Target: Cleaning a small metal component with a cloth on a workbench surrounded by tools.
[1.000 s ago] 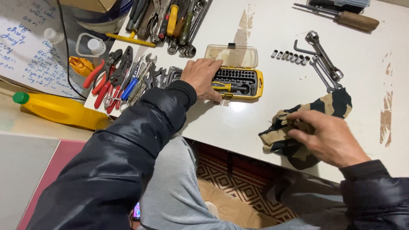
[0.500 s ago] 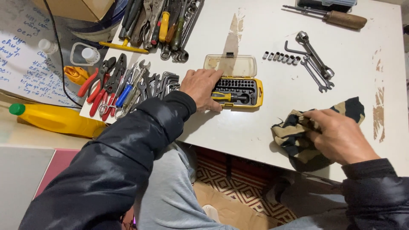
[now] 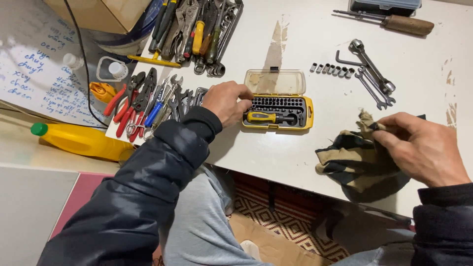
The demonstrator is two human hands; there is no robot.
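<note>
Head view, looking down on a white tabletop (image 3: 295, 148) with scuffed patches. Left hand (image 3: 226, 102), in a dark jacket sleeve, rests at the left end of an open yellow screwdriver bit case (image 3: 279, 113); its fingers (image 3: 245, 92) are curled loosely over the case's edge at the bit rows, touching it but gripping nothing that I can make out. The case lies near the tabletop's middle, clear lid folded back, a yellow-and-black driver handle (image 3: 263, 117) lying in the front slot. Right hand (image 3: 423, 148) sits at the right, near the front edge; its fingers (image 3: 391, 125) are pinched on a raised fold of a tan-and-black camouflage cloth (image 3: 352, 160), the rest of which lies bunched on the tabletop, partly over the edge. Left of the case: a spread of pliers with red and blue grips (image 3: 135, 101) and small spanners (image 3: 180, 96). Behind: a tray of larger pliers and wrenches (image 3: 197, 29). Right rear: a row of small sockets (image 3: 332, 69), a few combination wrenches (image 3: 374, 74), a wooden-handled screwdriver (image 3: 394, 22). Far left, off the tabletop, a yellow bottle with green cap (image 3: 79, 139) lies on its side, beside a handwritten sheet (image 3: 34, 69).
</note>
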